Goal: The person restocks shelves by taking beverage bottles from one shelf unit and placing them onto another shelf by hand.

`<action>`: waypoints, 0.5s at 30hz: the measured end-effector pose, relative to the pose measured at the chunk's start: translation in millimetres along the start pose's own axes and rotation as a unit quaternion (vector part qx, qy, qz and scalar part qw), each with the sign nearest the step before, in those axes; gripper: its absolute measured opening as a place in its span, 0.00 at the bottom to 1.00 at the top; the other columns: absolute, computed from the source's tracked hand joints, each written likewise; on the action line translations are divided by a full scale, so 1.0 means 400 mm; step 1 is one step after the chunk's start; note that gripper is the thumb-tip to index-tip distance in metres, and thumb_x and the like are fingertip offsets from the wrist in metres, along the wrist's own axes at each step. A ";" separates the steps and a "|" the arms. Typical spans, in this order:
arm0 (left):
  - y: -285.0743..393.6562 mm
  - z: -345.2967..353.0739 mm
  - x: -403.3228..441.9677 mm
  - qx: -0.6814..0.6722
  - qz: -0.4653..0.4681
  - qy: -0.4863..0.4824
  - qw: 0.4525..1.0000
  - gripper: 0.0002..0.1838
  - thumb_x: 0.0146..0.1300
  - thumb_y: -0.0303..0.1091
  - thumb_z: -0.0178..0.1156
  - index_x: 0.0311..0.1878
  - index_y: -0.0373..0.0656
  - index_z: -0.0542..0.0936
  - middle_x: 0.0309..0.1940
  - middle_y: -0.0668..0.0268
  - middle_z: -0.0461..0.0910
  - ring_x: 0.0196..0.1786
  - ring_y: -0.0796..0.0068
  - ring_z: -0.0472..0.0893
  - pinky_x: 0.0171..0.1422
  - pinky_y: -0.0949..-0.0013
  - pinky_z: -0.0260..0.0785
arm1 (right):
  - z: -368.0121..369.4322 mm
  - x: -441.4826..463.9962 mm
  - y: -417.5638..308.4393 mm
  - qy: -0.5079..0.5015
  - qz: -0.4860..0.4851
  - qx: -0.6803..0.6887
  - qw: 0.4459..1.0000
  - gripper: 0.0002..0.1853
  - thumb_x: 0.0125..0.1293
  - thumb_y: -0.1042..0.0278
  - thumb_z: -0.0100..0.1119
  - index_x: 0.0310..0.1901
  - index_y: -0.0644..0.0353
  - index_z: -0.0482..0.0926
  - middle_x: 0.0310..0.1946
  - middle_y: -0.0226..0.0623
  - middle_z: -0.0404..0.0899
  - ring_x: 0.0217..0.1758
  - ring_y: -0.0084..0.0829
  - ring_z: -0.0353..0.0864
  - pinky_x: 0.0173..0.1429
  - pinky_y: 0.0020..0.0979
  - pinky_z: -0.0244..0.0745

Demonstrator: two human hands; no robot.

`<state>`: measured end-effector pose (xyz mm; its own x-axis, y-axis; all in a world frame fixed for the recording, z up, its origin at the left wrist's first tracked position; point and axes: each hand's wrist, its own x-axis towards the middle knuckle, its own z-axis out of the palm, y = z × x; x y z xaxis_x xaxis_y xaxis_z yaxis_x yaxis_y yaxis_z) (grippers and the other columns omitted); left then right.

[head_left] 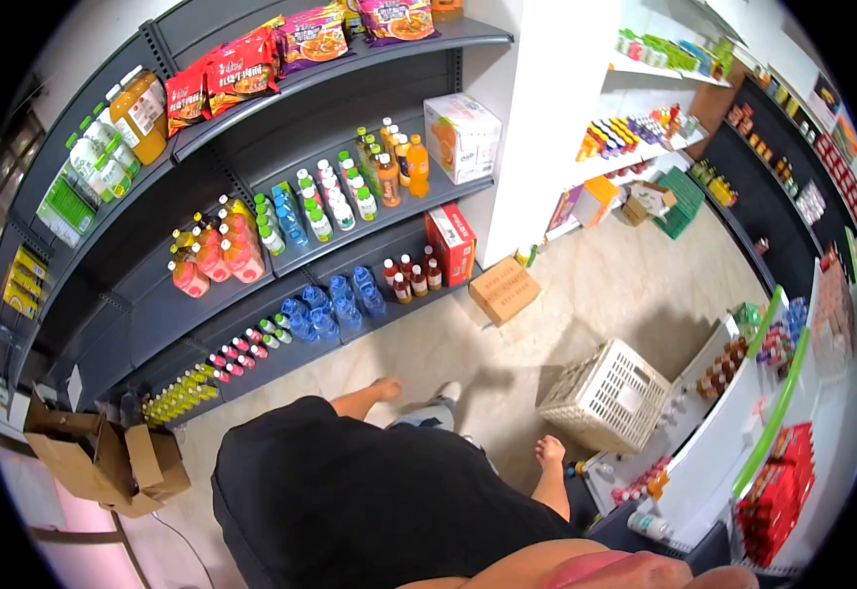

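Note:
My left hand (386,390) hangs away from my body on the left, above the pale floor near my shoe (450,391). Its fingers look curled together, and nothing shows in them. On the other side, my right hand (549,450) is held low, with its fingers loosely bent, somewhat apart and bare of any object. The nearest thing to it is a white plastic crate (610,395), just beyond and to the right; hand and crate do not appear to touch. Ahead of my left hand are blue-capped water bottles (347,309) on the bottom shelf.
Dark shelving (389,211) with drinks and noodle packets runs along the left and front. A cardboard box (505,291) stands on the floor by the white pillar (546,118). Opened cartons (105,456) lie at lower left. Lower right has a shelf with red packets (777,491). A green crate (679,203) stands farther back.

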<state>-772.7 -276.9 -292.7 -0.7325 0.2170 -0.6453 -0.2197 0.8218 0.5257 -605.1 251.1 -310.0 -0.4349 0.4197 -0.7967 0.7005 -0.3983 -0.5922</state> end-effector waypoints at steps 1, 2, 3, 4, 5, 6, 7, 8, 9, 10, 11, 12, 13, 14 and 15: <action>-0.021 0.018 -0.002 -0.043 -0.020 -0.012 0.999 0.20 0.66 0.50 0.61 0.49 0.47 0.89 0.41 0.60 0.90 0.40 0.65 0.89 0.49 0.58 0.81 | 0.022 0.078 -0.062 -0.032 0.002 0.005 0.999 0.06 0.74 0.59 0.60 0.42 0.50 0.78 0.26 0.25 0.74 0.22 0.24 0.71 0.26 0.34 0.63; -0.030 0.033 -0.013 -0.051 -0.021 -0.036 0.998 0.19 0.63 0.46 0.62 0.51 0.45 0.88 0.38 0.61 0.89 0.34 0.67 0.86 0.43 0.61 0.81 | 0.045 0.131 -0.112 -0.063 0.007 0.010 0.998 0.07 0.74 0.59 0.61 0.39 0.51 0.77 0.24 0.24 0.71 0.20 0.24 0.67 0.25 0.34 0.62; -0.036 0.048 -0.019 -0.081 -0.052 -0.065 0.993 0.19 0.64 0.47 0.61 0.50 0.44 0.88 0.37 0.62 0.89 0.34 0.68 0.86 0.44 0.60 0.80 | 0.109 0.096 -0.208 -0.104 -0.036 0.011 0.994 0.10 0.73 0.59 0.61 0.36 0.50 0.74 0.23 0.24 0.67 0.19 0.24 0.63 0.24 0.33 0.60; -0.066 0.061 -0.012 0.025 0.068 -0.067 0.995 0.17 0.68 0.46 0.60 0.47 0.44 0.87 0.37 0.63 0.89 0.35 0.68 0.86 0.43 0.59 0.80 | 0.174 0.048 -0.310 -0.143 -0.077 0.011 0.987 0.13 0.73 0.59 0.62 0.33 0.50 0.71 0.21 0.23 0.63 0.18 0.24 0.59 0.24 0.33 0.58; -0.068 0.075 0.000 0.034 0.071 -0.077 0.994 0.17 0.68 0.46 0.60 0.47 0.44 0.87 0.37 0.62 0.89 0.35 0.67 0.86 0.44 0.59 0.80 | 0.226 0.042 -0.394 -0.195 -0.081 0.011 0.977 0.09 0.73 0.59 0.63 0.39 0.53 0.76 0.21 0.25 0.66 0.19 0.24 0.64 0.25 0.31 0.61; -0.064 0.081 0.015 0.055 0.087 -0.086 0.991 0.17 0.68 0.46 0.60 0.47 0.44 0.87 0.37 0.62 0.89 0.36 0.67 0.86 0.44 0.59 0.80 | 0.267 0.041 -0.467 -0.245 -0.085 0.011 0.966 0.09 0.72 0.60 0.63 0.45 0.55 0.82 0.22 0.26 0.70 0.21 0.24 0.68 0.27 0.29 0.65; -0.053 0.081 0.038 0.064 0.097 -0.090 0.989 0.16 0.68 0.45 0.60 0.47 0.44 0.87 0.38 0.62 0.89 0.36 0.67 0.87 0.45 0.59 0.80 | 0.317 0.021 -0.545 -0.244 -0.094 0.009 0.965 0.09 0.72 0.60 0.63 0.47 0.55 0.82 0.22 0.26 0.72 0.22 0.24 0.71 0.27 0.28 0.66; -0.036 0.079 0.068 0.070 0.104 -0.090 0.988 0.16 0.69 0.45 0.60 0.48 0.44 0.87 0.38 0.62 0.89 0.37 0.66 0.87 0.45 0.59 0.80 | 0.371 -0.016 -0.623 -0.243 -0.104 0.008 0.964 0.09 0.72 0.61 0.63 0.48 0.55 0.82 0.23 0.26 0.74 0.23 0.24 0.73 0.28 0.28 0.67; -0.017 0.071 0.099 0.072 0.112 -0.089 0.987 0.16 0.69 0.45 0.60 0.48 0.44 0.87 0.38 0.62 0.89 0.37 0.66 0.87 0.45 0.59 0.80 | 0.418 -0.043 -0.689 -0.243 -0.117 0.008 0.963 0.09 0.72 0.61 0.63 0.49 0.55 0.82 0.24 0.26 0.76 0.25 0.23 0.75 0.29 0.27 0.69; 0.008 0.055 0.134 0.074 0.123 -0.086 0.986 0.16 0.69 0.44 0.60 0.48 0.44 0.87 0.38 0.61 0.89 0.38 0.66 0.87 0.46 0.59 0.80 | 0.461 -0.044 -0.755 -0.247 -0.186 -0.047 0.950 0.11 0.72 0.63 0.62 0.52 0.56 0.82 0.27 0.28 0.79 0.28 0.23 0.78 0.31 0.26 0.71; 0.039 0.035 0.175 0.078 0.137 -0.081 0.984 0.16 0.69 0.44 0.60 0.49 0.44 0.87 0.39 0.61 0.89 0.38 0.65 0.87 0.46 0.59 0.80 | 0.496 -0.032 -0.821 -0.246 -0.255 -0.102 0.929 0.12 0.73 0.65 0.62 0.54 0.57 0.83 0.29 0.30 0.82 0.30 0.24 0.81 0.33 0.26 0.73; 0.067 0.020 0.214 0.086 0.155 -0.075 0.981 0.16 0.70 0.44 0.60 0.49 0.44 0.87 0.39 0.61 0.89 0.39 0.65 0.87 0.46 0.59 0.80 | 0.513 -0.023 -0.875 -0.241 -0.317 -0.158 0.904 0.14 0.73 0.66 0.61 0.57 0.57 0.83 0.32 0.32 0.85 0.33 0.24 0.84 0.35 0.26 0.75; 0.100 -0.004 0.257 0.101 0.183 -0.066 0.976 0.15 0.70 0.43 0.60 0.49 0.44 0.87 0.39 0.61 0.90 0.39 0.64 0.88 0.47 0.59 0.80 | 0.540 -0.014 -0.942 -0.236 -0.401 -0.222 0.857 0.13 0.72 0.72 0.59 0.55 0.61 0.83 0.37 0.36 0.88 0.37 0.24 0.86 0.40 0.27 0.78; 0.130 -0.031 0.297 0.127 0.220 -0.052 0.966 0.15 0.70 0.43 0.60 0.49 0.44 0.87 0.40 0.60 0.90 0.40 0.64 0.88 0.47 0.59 0.80 | 0.569 -0.025 -1.016 -0.225 -0.445 -0.229 0.836 0.12 0.72 0.71 0.61 0.53 0.62 0.84 0.35 0.35 0.87 0.35 0.23 0.84 0.41 0.27 0.78; 0.159 -0.058 0.335 0.160 0.267 -0.028 0.950 0.15 0.70 0.43 0.60 0.50 0.44 0.87 0.40 0.60 0.90 0.41 0.64 0.88 0.47 0.59 0.80 | 0.605 -0.053 -1.098 -0.216 -0.486 -0.236 0.813 0.11 0.72 0.70 0.62 0.51 0.63 0.84 0.33 0.34 0.86 0.34 0.22 0.83 0.41 0.27 0.78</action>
<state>-899.7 -207.7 -332.8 -0.6471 0.6678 -0.3679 0.3873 0.7036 0.5958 -1040.7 219.8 -62.3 -0.9998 -0.0164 -0.0078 0.0015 0.3510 -0.9364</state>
